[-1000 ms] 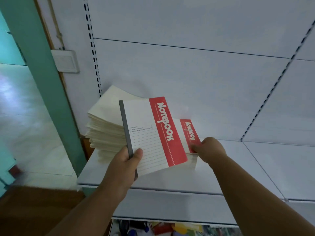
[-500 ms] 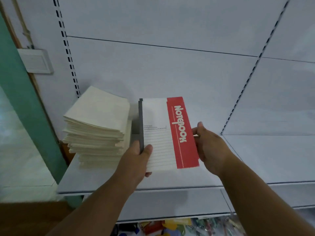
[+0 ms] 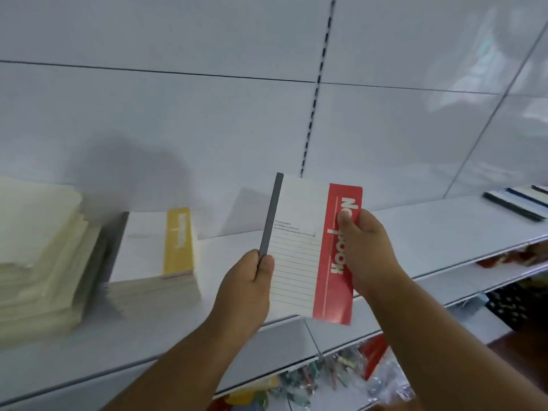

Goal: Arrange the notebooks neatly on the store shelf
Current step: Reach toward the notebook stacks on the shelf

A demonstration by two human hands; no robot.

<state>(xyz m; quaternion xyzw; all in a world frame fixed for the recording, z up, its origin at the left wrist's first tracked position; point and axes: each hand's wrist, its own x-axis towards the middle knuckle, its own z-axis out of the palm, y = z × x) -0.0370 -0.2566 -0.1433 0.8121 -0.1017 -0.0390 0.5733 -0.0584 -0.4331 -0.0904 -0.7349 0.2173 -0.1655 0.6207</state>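
A red-and-white notebook (image 3: 299,256) with a grey spine is held up above the white shelf (image 3: 415,232). My left hand (image 3: 246,289) pinches its grey spine edge near the bottom. My right hand (image 3: 364,250) grips its red band, thumb over the lettering. To the left a stack of notebooks topped by a yellow-banded one (image 3: 157,250) lies on the shelf. Further left stands a taller pile of cream notebooks (image 3: 38,256), face down and somewhat fanned.
Dark-spined notebooks (image 3: 522,200) lie at the far right of the shelf. A lower shelf (image 3: 462,283) holds red goods, and packets of small colourful items (image 3: 326,378) sit below. The white back panel has a slotted upright (image 3: 314,99).
The view has swung to the right and the red notebook has moved right, away from the piles. My right hand has taken hold of its red band. A yellow-topped stack now shows.
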